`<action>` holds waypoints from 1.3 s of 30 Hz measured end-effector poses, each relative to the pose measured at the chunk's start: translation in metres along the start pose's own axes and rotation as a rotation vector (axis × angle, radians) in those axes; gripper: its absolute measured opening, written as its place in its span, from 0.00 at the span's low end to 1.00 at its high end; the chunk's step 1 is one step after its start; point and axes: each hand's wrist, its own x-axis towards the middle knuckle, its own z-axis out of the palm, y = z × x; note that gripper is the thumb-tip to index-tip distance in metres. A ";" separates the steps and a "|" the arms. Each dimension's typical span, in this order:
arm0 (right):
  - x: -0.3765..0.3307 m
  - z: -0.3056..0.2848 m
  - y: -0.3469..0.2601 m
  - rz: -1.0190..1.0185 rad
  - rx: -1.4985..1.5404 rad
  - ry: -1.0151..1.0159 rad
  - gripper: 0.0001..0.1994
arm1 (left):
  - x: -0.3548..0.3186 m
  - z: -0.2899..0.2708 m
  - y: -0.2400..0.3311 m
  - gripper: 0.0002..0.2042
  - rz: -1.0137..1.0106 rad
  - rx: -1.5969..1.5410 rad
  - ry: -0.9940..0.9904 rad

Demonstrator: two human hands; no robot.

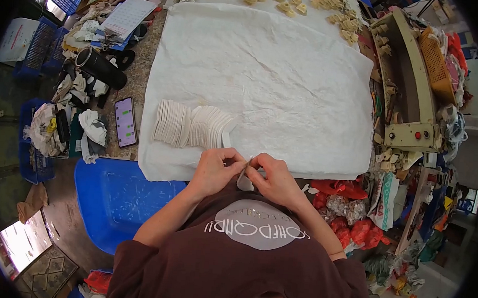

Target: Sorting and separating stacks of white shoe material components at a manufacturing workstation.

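My left hand (pixel 215 169) and my right hand (pixel 273 176) meet at the near edge of the table, fingertips pinched together on a small pale flat piece (pixel 244 178) held between them, close to my chest. Just beyond my left hand, a fanned row of white flat cut pieces (pixel 192 124) lies on the white cloth (pixel 267 68) that covers the table. Several cream-coloured shaped pieces (pixel 293 3) are spread along the cloth's far edge.
A phone with a lit screen (pixel 125 121) lies left of the cloth, beside rags and a dark cylinder (pixel 100 67). A cream machine with red buttons (pixel 412 89) stands at the right. A blue plastic lid (pixel 116 196) sits below left; red bags (pixel 345 212) at lower right.
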 end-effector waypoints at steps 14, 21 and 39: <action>0.000 0.011 0.026 0.179 0.270 0.001 0.07 | -0.001 0.002 0.008 0.05 -0.071 -0.048 -0.024; 0.000 0.018 0.027 0.020 0.268 0.103 0.05 | -0.006 -0.003 -0.006 0.06 -0.032 -0.070 0.044; 0.003 0.018 0.032 0.039 0.584 0.104 0.06 | -0.059 -0.199 -0.160 0.19 -0.087 1.025 0.801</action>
